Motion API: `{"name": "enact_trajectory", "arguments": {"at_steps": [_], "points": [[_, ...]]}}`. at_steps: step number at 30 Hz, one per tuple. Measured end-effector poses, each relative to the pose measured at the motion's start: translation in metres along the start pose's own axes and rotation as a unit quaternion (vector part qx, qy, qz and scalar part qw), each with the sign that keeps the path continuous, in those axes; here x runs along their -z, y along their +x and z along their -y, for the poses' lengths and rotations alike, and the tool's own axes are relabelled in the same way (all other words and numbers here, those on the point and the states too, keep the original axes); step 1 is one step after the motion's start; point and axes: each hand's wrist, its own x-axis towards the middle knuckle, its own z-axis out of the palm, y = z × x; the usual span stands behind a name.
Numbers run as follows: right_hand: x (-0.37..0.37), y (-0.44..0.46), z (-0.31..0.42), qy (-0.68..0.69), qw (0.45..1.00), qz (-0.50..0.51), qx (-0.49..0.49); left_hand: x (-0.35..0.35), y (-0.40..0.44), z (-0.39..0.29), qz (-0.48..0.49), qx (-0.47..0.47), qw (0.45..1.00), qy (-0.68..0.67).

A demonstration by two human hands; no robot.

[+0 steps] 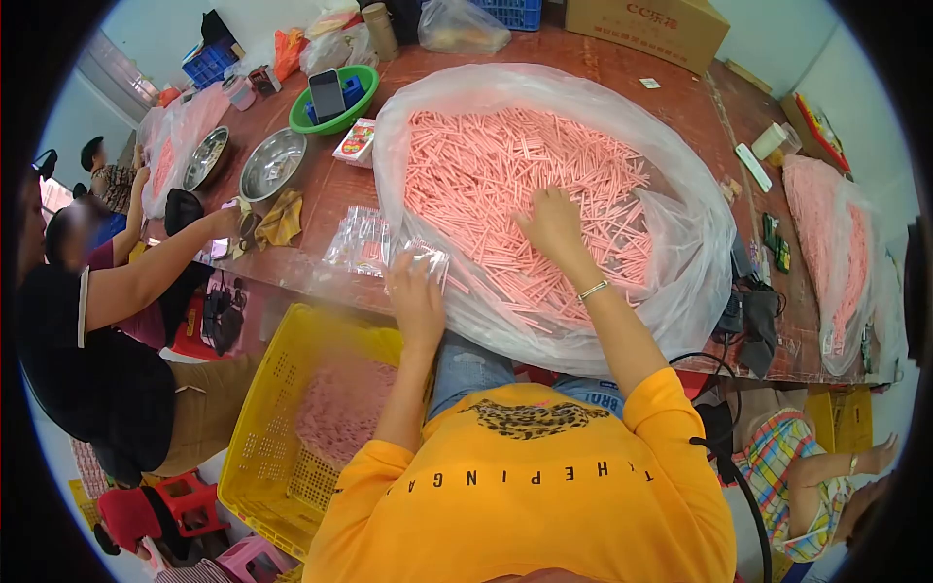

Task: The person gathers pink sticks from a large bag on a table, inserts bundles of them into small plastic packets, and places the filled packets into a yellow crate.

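A large clear plastic bag [680, 282] lies spread on the table, its rim folded back around a heap of thin pink sticks [476, 175]. My right hand [556, 225] reaches into the heap, fingers curled down among the sticks and fingertips partly hidden. At the table's front edge, my left hand [416, 296] is closed on a small clear packet [434, 260]. More clear packets [358, 241] lie flat just left of that hand. Below it stands a yellow plastic basket [248, 437] with a layer of small pinkish pieces, partly blurred, in the bottom.
Metal bowls [273, 165], a green basin [362, 102] holding a phone [327, 95], and a small red-and-white box [356, 142] stand at the left. A cardboard box [646, 29] sits at the back. Co-workers sit on both sides; one arm [160, 262] reaches over the table.
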Motion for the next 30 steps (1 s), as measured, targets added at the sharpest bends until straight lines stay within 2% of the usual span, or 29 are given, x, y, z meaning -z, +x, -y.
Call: {"name": "enact_trajectory", "arguments": {"at_steps": [2,6,12,15,18,21,22,24,27,28,30], "points": [[0.005,0.005,0.005,0.004,1.000,-0.011,-0.029,-0.004,0.003,-0.024,-0.006,-0.022,0.999,-0.042],[0.008,0.013,0.022,-0.054,0.996,0.011,-0.067,-0.032,-0.003,-0.056,0.061,-0.058,0.994,-0.075],[-0.005,0.008,0.028,-0.052,0.995,0.027,-0.077,-0.048,-0.008,-0.061,0.086,-0.057,0.991,-0.087],[0.004,0.003,0.024,-0.033,0.991,0.092,-0.096,-0.047,-0.010,-0.057,0.085,-0.047,0.991,-0.089],[0.011,-0.015,0.012,-0.018,0.995,0.076,-0.055,-0.051,-0.012,-0.057,0.081,-0.046,0.991,-0.093],[0.016,-0.016,-0.015,0.142,0.980,0.104,-0.096,-0.048,-0.011,-0.056,0.083,-0.049,0.991,-0.096],[0.013,-0.020,-0.027,0.269,0.954,0.087,-0.096,-0.049,-0.011,-0.055,0.085,-0.046,0.990,-0.103],[0.011,-0.029,-0.050,0.506,0.857,0.044,-0.091,-0.050,-0.010,-0.056,0.088,-0.046,0.988,-0.116],[0.024,-0.042,-0.060,0.617,0.774,0.066,-0.125,-0.048,-0.004,-0.062,0.083,-0.055,0.987,-0.129],[0.036,-0.049,-0.051,0.692,0.706,0.065,-0.138,-0.048,0.000,-0.065,0.078,-0.059,0.986,-0.133],[0.049,-0.055,-0.056,0.765,0.611,0.123,-0.164,-0.047,0.006,-0.071,0.071,-0.066,0.985,-0.142]]}}
